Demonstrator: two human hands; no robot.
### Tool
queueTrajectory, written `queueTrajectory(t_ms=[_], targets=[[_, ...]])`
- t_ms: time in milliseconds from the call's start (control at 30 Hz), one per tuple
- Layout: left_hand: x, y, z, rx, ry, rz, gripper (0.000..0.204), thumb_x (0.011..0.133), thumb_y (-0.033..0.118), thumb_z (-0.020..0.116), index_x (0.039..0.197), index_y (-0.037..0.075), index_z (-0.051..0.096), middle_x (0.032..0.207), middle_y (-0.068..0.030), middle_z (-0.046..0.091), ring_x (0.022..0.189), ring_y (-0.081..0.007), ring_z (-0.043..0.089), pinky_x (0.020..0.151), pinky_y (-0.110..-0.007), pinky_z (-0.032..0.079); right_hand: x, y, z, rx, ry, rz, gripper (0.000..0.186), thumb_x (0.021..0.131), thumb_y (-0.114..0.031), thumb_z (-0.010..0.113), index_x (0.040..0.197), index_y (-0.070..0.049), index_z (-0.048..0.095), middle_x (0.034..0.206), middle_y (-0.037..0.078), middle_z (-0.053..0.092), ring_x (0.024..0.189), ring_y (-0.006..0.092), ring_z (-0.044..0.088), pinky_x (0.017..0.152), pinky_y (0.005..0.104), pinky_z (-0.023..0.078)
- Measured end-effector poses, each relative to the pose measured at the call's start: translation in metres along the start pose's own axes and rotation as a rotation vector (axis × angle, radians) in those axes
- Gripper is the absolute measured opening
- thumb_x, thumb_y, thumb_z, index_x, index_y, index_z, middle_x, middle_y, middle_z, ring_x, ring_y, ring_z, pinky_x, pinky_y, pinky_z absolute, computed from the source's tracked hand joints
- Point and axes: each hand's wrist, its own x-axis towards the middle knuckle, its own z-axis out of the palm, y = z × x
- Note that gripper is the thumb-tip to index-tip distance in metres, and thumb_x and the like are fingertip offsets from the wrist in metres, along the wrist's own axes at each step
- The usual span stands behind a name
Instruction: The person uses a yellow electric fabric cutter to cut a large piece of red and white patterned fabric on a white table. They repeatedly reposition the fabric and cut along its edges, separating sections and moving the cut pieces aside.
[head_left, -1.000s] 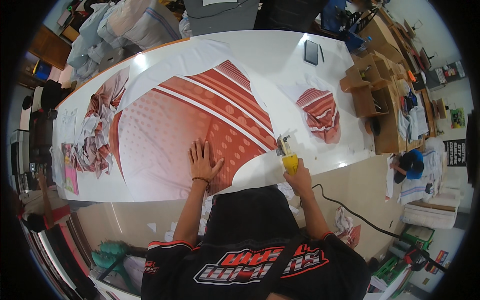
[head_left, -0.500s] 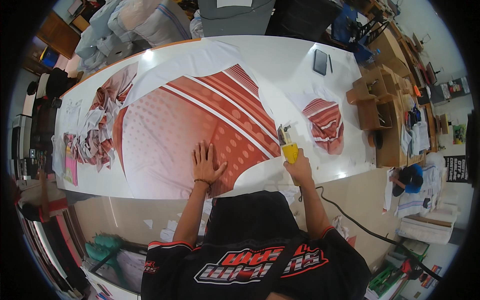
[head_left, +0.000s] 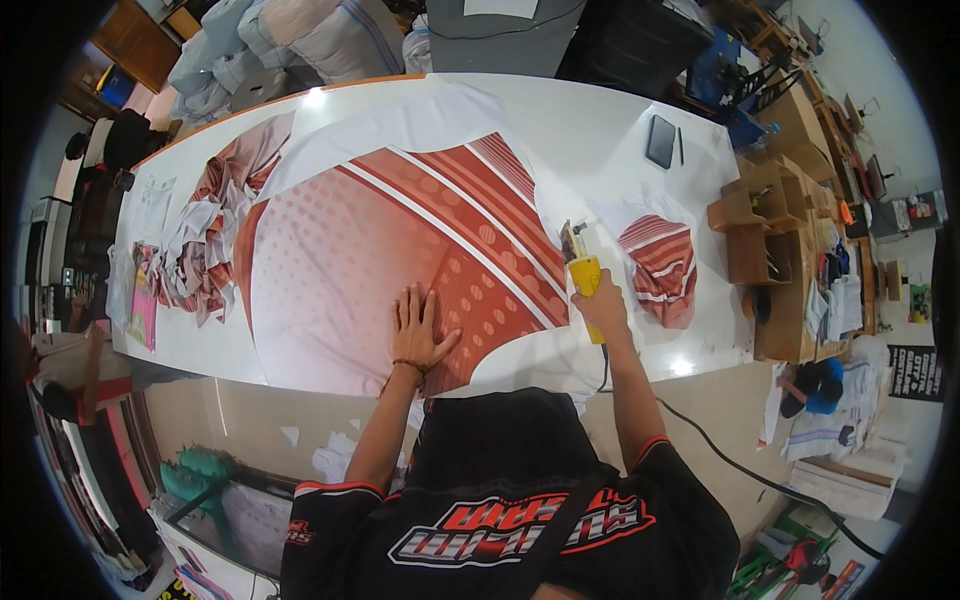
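Observation:
A large printed fabric panel (head_left: 320, 285), pink fading to red with white stripes and dots, is spread across the white table (head_left: 575, 100). My left hand (head_left: 420, 335) lies flat on its near part, fingers spread. In my right hand (head_left: 606, 310) is a yellow handheld electric fabric cutter (head_left: 583, 277), its head beside the panel's right edge. The exact place of the blade against the cloth is too small to make out. White cloth (head_left: 425, 120) borders the panel's far side. Further right lies a smaller red striped fabric piece (head_left: 662, 262).
Crumpled red and white fabric (head_left: 205, 235) is heaped at the table's left. A phone (head_left: 660, 142) and a pen (head_left: 682, 148) lie at the far right. Cardboard boxes (head_left: 755, 235) stand along the right end. The cutter's black cord (head_left: 715, 445) trails right. Another person (head_left: 820, 385) is beyond.
My right hand has moved the fabric cutter away from me along the panel's right edge. The left hand stays on the fabric. The whole view has shifted slightly.

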Motion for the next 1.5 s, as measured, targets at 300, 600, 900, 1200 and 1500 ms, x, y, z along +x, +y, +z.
queueTrajectory(t_ms=[300,600,900,1200,1500], targets=[[-0.03,-0.009,-0.01,0.009,-0.057,0.04,0.102,0.088,0.068,0.066,0.162,0.004,0.037,0.17,-0.0287,0.024,0.158,-0.0492,0.018,0.127,-0.063,0.013,-0.019,0.041,-0.016,-0.024,-0.072,-0.145,0.066,0.076,-0.034,0.078,0.131,-0.008,0.051,0.105,0.028,0.073,0.099,0.0483,0.072,0.086,0.0552,0.057],[-0.056,-0.015,-0.012,-0.011,-0.076,0.028,0.104,0.089,0.069,0.067,0.163,0.003,0.036,0.171,-0.0289,0.023,0.159,-0.0473,0.018,0.128,-0.062,0.012,-0.044,0.058,-0.031,-0.17,-0.179,-0.19,0.068,0.074,-0.036,0.077,0.132,-0.014,0.051,0.103,0.023,0.074,0.097,0.0467,0.072,0.083,0.0568,0.057],[-0.051,-0.01,-0.012,-0.033,-0.023,0.027,0.101,0.09,0.068,0.067,0.161,0.002,0.039,0.168,-0.0313,0.026,0.158,-0.0478,0.021,0.128,-0.062,0.013,-0.035,0.048,-0.04,-0.172,-0.205,-0.233,0.07,0.075,-0.035,0.077,0.135,-0.011,0.051,0.106,0.027,0.073,0.1,0.0486,0.07,0.085,0.0551,0.056],[-0.054,-0.01,-0.009,-0.038,-0.026,-0.003,0.099,0.091,0.067,0.066,0.161,0.003,0.039,0.169,-0.0303,0.025,0.159,-0.0462,0.02,0.129,-0.061,0.013,-0.035,0.021,-0.031,-0.139,-0.193,-0.191,0.071,0.076,-0.035,0.078,0.136,-0.01,0.051,0.106,0.028,0.072,0.101,0.0493,0.07,0.087,0.0546,0.056],[-0.052,-0.008,-0.01,-0.056,-0.027,-0.015,0.099,0.091,0.067,0.066,0.162,0.003,0.038,0.17,-0.0288,0.025,0.159,-0.0463,0.02,0.129,-0.061,0.013,-0.023,0.003,-0.002,-0.114,-0.073,-0.165,0.068,0.076,-0.037,0.079,0.132,-0.012,0.05,0.106,0.027,0.072,0.099,0.0492,0.072,0.085,0.0565,0.058]])
